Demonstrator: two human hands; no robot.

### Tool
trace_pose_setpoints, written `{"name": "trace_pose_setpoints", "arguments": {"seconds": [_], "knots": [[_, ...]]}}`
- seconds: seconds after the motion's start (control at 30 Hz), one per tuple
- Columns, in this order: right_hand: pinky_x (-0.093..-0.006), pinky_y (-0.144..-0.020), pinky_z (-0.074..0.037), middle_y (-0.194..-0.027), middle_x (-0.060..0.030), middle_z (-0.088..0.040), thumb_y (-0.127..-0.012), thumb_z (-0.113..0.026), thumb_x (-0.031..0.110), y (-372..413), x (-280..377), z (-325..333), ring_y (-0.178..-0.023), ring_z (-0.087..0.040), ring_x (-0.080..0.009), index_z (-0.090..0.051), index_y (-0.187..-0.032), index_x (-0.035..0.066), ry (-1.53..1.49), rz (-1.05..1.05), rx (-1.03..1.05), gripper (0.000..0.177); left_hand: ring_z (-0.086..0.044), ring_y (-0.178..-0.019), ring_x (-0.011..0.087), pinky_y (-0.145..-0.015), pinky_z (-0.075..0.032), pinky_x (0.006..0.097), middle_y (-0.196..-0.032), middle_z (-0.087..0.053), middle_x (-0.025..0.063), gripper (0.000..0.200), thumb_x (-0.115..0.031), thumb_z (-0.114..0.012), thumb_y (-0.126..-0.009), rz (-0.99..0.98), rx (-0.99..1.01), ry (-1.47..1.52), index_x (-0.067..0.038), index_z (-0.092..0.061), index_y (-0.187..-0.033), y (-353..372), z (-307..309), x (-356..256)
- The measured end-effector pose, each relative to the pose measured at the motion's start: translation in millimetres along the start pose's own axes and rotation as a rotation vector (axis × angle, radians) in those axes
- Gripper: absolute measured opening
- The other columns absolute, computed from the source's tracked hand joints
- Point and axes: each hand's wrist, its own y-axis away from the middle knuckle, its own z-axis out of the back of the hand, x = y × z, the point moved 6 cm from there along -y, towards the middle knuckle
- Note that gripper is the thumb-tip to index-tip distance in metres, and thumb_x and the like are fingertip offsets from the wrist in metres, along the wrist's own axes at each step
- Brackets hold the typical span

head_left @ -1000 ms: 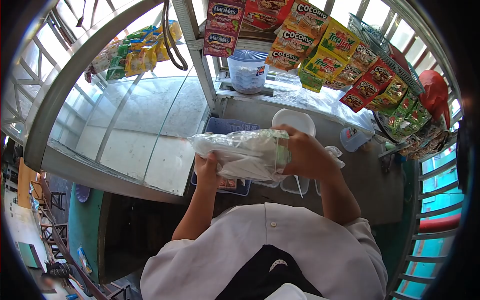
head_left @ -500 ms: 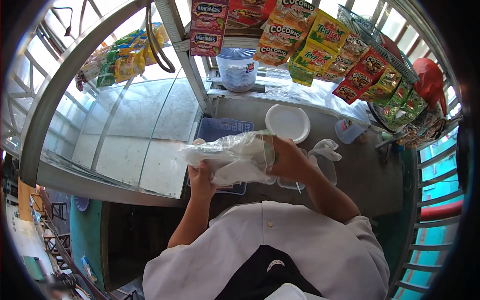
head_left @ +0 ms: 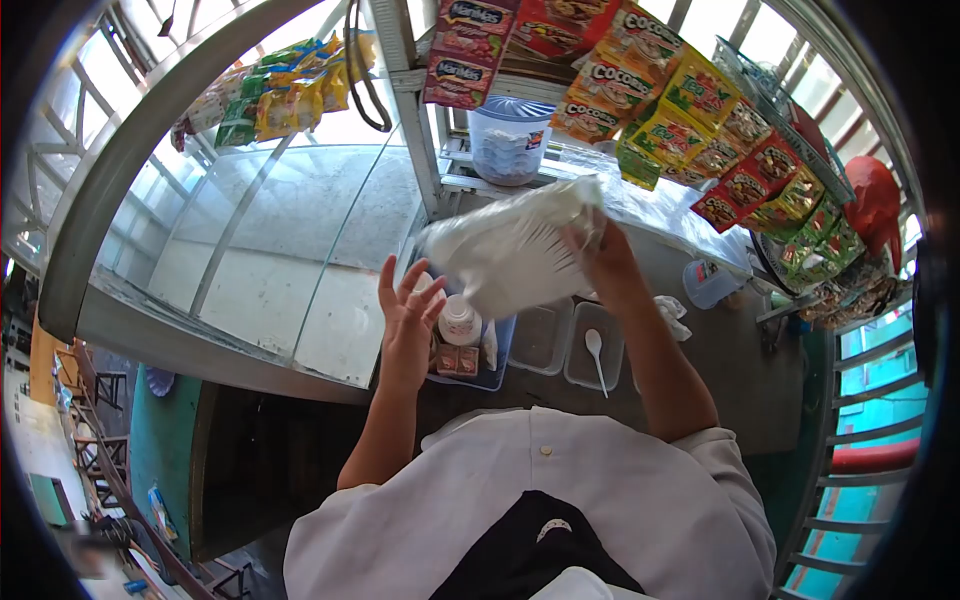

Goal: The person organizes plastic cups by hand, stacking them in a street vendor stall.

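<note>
Upper centre of frame, above the grey desk (head_left: pixel 735 350), the clear crinkled plastic bag of white plastic cutlery (head_left: pixel 505 255) is clenched at its right end by the right hand (head_left: pixel 608 262), with the left hand (head_left: pixel 408 315) spread and released just below-left; judged light, soft-skinned and slippery, best gripped at an end.

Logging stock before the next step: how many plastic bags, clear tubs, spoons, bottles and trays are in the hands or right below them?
Plastic bag, in right hand: 1
Clear tubs: 2
White spoon: 1
White bottle: 1
Blue tray: 1
Total: 6
</note>
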Motion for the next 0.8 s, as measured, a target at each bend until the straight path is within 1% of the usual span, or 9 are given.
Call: {"name": "trace_pose_setpoints", "arguments": {"seconds": [0.1, 0.17, 0.33, 0.4, 0.57, 0.63, 0.67, 0.73, 0.8], "knots": [[-0.0253, -0.071, -0.05, -0.093, -0.0034, -0.065, -0.084, -0.073, 0.029, -20.0, 22.7, 10.4, -0.083, -0.061, -0.01, -0.057, -0.12, 0.003, 0.088, 0.172, -0.024, 0.047, -0.05, -0.119, 0.0256, -0.097, -0.04, 0.0389, -0.138, -0.038, 0.0133, 0.068, -0.039, -0.051, -0.095, -0.056, -0.067, -0.055, -0.017, -0.015, -0.149, 1.6, 19.8, -15.7], [-0.026, -0.07, -0.049, -0.093, -0.0052, -0.066, -0.081, -0.074, 0.031, -34.2, 19.7, 3.3, -0.083, -0.061, -0.0098, -0.059, -0.119, 0.007, 0.464, 0.175, 0.082, 0.047, -0.051, -0.117, 0.0236, -0.096, -0.04, 0.0363, -0.135, -0.041, 0.0113, 0.063, -0.037, -0.052, -0.095, -0.02, -0.061, -0.065, -0.015, -0.023, -0.146, 4.8, 32.9, -19.0], [-0.0329, -0.067, -0.052, -0.085, -0.0139, -0.068, -0.078, -0.074, 0.036, -87.7, -50.9, -45.6, -0.072, -0.067, -0.02, -0.063, -0.115, 0.011, 0.589, 0.436, 0.18, 0.046, -0.056, -0.104, 0.0146, -0.089, -0.041, 0.0294, -0.128, -0.047, 0.007, 0.045, -0.025, -0.049, -0.097, -0.002, -0.117, -0.009, -0.01, -0.037, -0.137, 9.3, 45.6, -17.2], [-0.0358, -0.077, -0.05, -0.095, -0.0147, -0.068, -0.077, -0.073, 0.04, -105.9, -86.9, -68.5, -0.084, -0.066, -0.0244, -0.062, -0.116, 0.008, 0.689, 0.107, 0.373, 0.051, -0.056, -0.104, 0.0139, -0.088, -0.041, 0.0285, -0.127, -0.047, 0.0066, 0.045, -0.025, -0.049, -0.097, 0.002, -0.116, -0.015, -0.01, -0.037, -0.137, 9.9, 45.6, -15.8], [-0.0395, -0.081, -0.05, -0.097, -0.0176, -0.068, -0.079, -0.071, 0.037, -125.3, -123.8, -101.3, -0.088, -0.065, -0.0314, -0.062, -0.113, 0.007, 0.745, 0.116, 0.486, 0.047, -0.056, -0.102, 0.0116, -0.085, -0.041, 0.0257, -0.125, -0.048, 0.0066, 0.041, -0.025, -0.048, -0.097, 0.012, -0.104, -0.038, -0.01, -0.039, -0.135, 10.2, 47.5, -16.6], [-0.0372, -0.082, -0.05, -0.094, -0.0164, -0.068, -0.082, -0.068, 0.031, -130.2, -122.6, -87.8, -0.088, -0.066, -0.03, -0.063, -0.109, 0.007, 0.582, 0.489, 0.18, 0.037, -0.057, -0.099, 0.0113, -0.084, -0.041, 0.0252, -0.124, -0.048, 0.007, 0.04, -0.024, -0.048, -0.097, 0.001, -0.119, -0.037, -0.01, -0.04, -0.134, 11.7, 52.2, -18.8], [-0.0372, -0.082, -0.05, -0.094, -0.0164, -0.068, -0.082, -0.068, 0.031, -130.6, -131.2, -82.7, -0.088, -0.066, -0.03, -0.063, -0.109, 0.007, 0.583, 0.491, 0.183, 0.037, -0.057, -0.099, 0.0111, -0.084, -0.041, 0.025, -0.123, -0.049, 0.0067, 0.039, -0.024, -0.048, -0.097, -0.001, -0.141, -0.042, -0.009, -0.041, -0.133, 12.9, 55.9, -19.6], [-0.0366, -0.082, -0.049, -0.093, -0.0167, -0.067, -0.084, -0.063, 0.022, -129.5, -140.6, -48.9, -0.091, -0.064, -0.0304, -0.063, -0.107, 0.008, 0.289, 0.394, -0.054, 0.027, -0.057, -0.098, 0.0109, -0.083, -0.041, 0.0248, -0.122, -0.05, 0.0064, 0.038, -0.023, -0.048, -0.097, -0.004, -0.165, -0.04, -0.009, -0.043, -0.132, 13.1, 61.8, -18.7], [-0.0367, -0.084, -0.048, -0.095, -0.0154, -0.066, -0.084, -0.062, 0.021, -122.9, -155.3, -14.9, -0.093, -0.063, -0.0298, -0.063, -0.107, 0.009, 0.36, 0.264, -0.051, 0.026, -0.057, -0.095, 0.0131, -0.08, -0.042, 0.0269, -0.118, -0.052, 0.0056, 0.04, -0.029, -0.052, -0.095, 0.014, -0.178, -0.088, -0.009, -0.046, -0.129, 12.6, 66.7, -14.1]]}}
